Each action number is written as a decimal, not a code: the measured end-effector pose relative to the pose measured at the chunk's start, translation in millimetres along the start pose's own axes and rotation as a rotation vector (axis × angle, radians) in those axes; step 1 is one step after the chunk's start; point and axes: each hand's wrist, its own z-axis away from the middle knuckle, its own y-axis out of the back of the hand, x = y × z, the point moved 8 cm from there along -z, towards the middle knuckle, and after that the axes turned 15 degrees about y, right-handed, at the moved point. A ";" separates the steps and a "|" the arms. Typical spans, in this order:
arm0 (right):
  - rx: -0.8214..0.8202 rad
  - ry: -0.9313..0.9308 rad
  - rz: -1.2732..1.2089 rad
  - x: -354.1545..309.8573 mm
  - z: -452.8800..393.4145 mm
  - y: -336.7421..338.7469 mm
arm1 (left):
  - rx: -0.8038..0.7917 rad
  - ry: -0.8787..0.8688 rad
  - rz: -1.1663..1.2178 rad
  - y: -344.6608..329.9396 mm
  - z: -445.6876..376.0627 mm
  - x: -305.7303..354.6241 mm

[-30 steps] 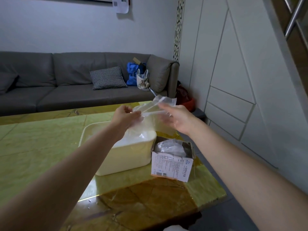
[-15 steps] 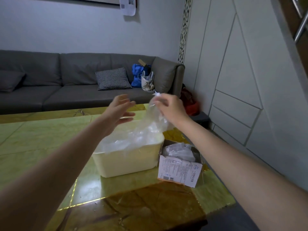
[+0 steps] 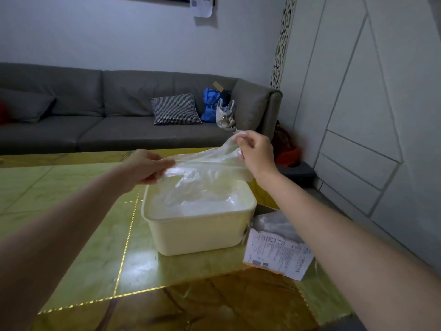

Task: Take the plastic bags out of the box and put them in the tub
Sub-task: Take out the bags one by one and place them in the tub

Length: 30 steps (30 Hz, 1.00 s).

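Both hands held one clear plastic bag (image 3: 202,168) stretched above the cream tub (image 3: 198,232), which stood near the tabletop's right edge, toward its far right corner. The left hand (image 3: 145,167) pinched the film's left edge between thumb and curled fingers; the right hand (image 3: 256,154), raised a little higher, pinched the opposite corner in its fingertips. Between them the sheet sagged, its lower part hanging into the tub, where more pale film already seemed to lie. Such a bag was judged almost weightless, limp and slippery, likely to cling to skin or catch a draught, so the edges or corners looked the safest places to hold, with a light pinch enough. Just beside the tub on its right, the cardboard box (image 3: 276,254) sat open at the table's right edge, with crumpled plastic (image 3: 274,223) showing inside, so several bags probably remained to be moved.
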 end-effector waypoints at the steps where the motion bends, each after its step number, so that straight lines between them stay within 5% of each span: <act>1: 0.002 -0.041 -0.009 10.3 4.7 -2.6 | 0.093 -0.002 -0.012 9.6 -5.3 -1.9; 4: -0.096 -0.104 0.056 36.6 20.2 -17.5 | 0.366 -0.108 -0.323 20.7 -10.4 6.4; 6: -0.238 -0.094 0.202 43.8 31.0 -31.7 | 0.363 -0.288 -0.564 1.6 2.2 25.0; 8: -0.354 -0.049 0.405 44.8 38.3 -40.6 | 0.065 -0.344 -0.690 -36.3 7.5 24.6; 10: -0.454 -0.021 0.513 42.7 43.3 -49.1 | -0.290 -0.100 -0.774 -69.7 6.2 -3.6; 13: -0.674 -0.059 0.600 41.4 46.6 -58.9 | -0.378 0.085 -0.953 -84.9 -5.3 -31.8; 19: -0.695 0.161 0.712 4.9 24.9 -59.0 | -0.463 0.146 -0.860 -101.6 -23.4 -40.5; 24: -1.289 -0.133 0.664 34.1 79.1 -96.1 | -0.472 0.154 -0.922 -104.7 -21.4 -46.2; 30: -1.312 -0.231 0.560 53.4 90.8 -100.2 | -0.457 0.160 -0.831 -95.3 -28.2 -48.5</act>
